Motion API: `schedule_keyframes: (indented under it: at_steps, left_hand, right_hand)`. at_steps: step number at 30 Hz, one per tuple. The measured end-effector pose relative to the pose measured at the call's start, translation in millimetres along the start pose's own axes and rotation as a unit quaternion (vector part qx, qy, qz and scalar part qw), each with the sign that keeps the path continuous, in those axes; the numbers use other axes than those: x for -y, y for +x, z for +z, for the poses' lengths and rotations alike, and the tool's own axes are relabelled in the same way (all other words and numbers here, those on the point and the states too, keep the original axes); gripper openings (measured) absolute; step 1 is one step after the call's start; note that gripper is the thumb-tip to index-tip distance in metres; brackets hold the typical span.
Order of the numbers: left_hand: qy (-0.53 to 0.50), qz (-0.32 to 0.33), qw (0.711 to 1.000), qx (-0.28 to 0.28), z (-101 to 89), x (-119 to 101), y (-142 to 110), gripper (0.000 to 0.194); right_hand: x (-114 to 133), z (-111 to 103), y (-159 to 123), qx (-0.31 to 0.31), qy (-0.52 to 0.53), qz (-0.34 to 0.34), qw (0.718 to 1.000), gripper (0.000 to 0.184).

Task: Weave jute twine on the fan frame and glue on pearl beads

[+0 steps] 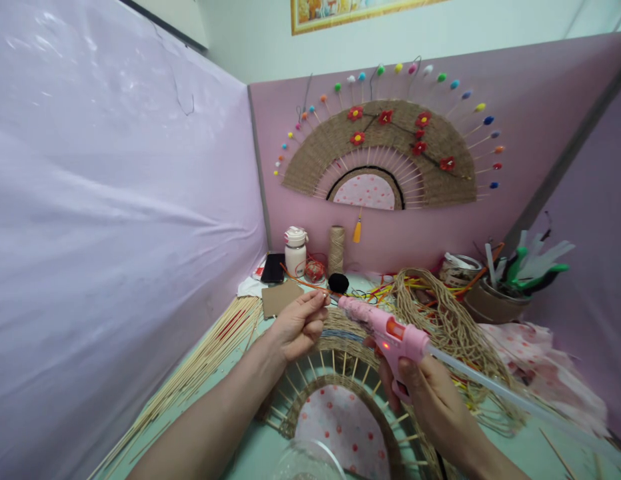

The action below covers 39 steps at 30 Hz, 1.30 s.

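My right hand (pixel 430 400) grips a pink hot glue gun (pixel 390 331), with a clear glue stick (pixel 510 399) trailing from its back toward the lower right. The nozzle points left at my left hand (pixel 297 325), whose fingers pinch a thin stick tip near an orange stick. Beneath both hands lies a half-finished fan (pixel 335 373) of jute weave and wooden sticks around a dotted pink fabric arc.
A finished jute fan (pixel 390 153) with red flowers and coloured pompoms hangs on the pink back wall. A bundle of thin sticks (pixel 200 363) lies at left. Loose jute cord (pixel 450 320), a twine spool (pixel 336 248), a white bottle (pixel 295 250), a phone (pixel 273 267) and a tool pot (pixel 495 300) stand behind.
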State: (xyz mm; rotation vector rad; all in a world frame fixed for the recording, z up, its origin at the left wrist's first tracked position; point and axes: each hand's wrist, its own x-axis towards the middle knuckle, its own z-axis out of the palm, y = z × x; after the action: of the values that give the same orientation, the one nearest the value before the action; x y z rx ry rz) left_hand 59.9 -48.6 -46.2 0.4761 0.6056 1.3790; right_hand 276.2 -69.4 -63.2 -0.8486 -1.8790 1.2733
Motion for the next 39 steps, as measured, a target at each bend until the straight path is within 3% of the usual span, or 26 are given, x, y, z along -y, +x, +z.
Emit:
schedule_keyframes:
  at_steps: [10, 20, 39]
  left_hand:
    - [-0.036, -0.046, 0.998, -0.035, 1.7, 2, 1, 0.014]
    - [-0.037, -0.027, 0.999, -0.025, 0.4, 5, 2, 0.026]
    - [-0.014, -0.023, 1.000, -0.011, 2.0, 4, 0, 0.025]
  right_hand:
    - [4, 4, -2, -0.019, 0.000, 0.033, 0.999, 0.058]
    - [10, 2, -4, -0.049, -0.105, -0.034, 0.993, 0.058]
    - [-8, 2, -2, -0.059, -0.131, -0.070, 0.987, 0.057]
